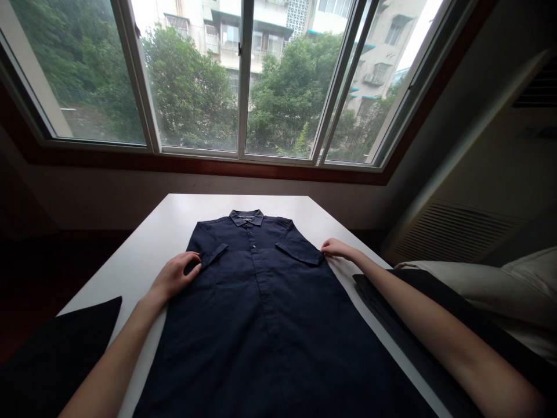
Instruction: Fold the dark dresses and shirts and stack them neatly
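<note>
White tbl [143, 249] w/ flat navy shirt [261, 313], black cloth [82, 334] L, dark cloth [391, 313] R.

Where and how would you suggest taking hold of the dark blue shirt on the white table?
I'd pinch the shirt at both shoulders, either side of the collar, coming in from the outer sides. It lies flat, buttons up, with open table beyond each shoulder, so those edges look easy to pinch and the body should hang evenly.

Left hand [174, 277] curled, right hand [338, 248] pinching
</note>
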Action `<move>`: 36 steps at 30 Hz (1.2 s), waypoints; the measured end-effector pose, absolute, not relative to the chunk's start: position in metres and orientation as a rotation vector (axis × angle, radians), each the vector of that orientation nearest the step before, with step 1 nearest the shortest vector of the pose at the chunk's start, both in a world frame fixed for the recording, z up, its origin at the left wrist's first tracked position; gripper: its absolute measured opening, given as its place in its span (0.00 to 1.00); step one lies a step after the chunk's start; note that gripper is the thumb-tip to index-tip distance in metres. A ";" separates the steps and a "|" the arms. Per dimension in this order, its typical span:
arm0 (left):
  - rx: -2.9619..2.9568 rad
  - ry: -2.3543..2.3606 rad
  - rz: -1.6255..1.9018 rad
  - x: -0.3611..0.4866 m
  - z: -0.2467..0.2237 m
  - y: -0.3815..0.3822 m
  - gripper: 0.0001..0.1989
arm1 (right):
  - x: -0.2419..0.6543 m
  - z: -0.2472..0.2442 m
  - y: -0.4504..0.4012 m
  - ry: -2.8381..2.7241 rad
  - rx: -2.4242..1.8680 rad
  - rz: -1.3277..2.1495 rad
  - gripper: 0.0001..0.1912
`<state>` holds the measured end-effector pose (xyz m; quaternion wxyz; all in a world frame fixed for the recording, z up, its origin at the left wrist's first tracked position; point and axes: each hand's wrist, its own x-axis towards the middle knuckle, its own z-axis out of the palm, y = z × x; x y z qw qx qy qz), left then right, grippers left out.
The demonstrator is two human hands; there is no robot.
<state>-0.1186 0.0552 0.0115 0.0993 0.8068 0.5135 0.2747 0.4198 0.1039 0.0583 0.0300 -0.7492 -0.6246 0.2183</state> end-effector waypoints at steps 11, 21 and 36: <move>2.392 1.523 0.815 -0.119 0.010 0.056 0.16 | 0.403 0.069 0.108 -1.953 -2.398 0.293 0.12; 2.380 1.522 0.824 -0.118 0.011 0.055 0.15 | 0.376 0.058 0.116 -2.125 -2.295 0.616 0.10; 2.402 1.531 0.818 -0.117 0.014 0.052 0.15 | 0.383 0.046 0.118 -2.172 -2.271 0.633 0.11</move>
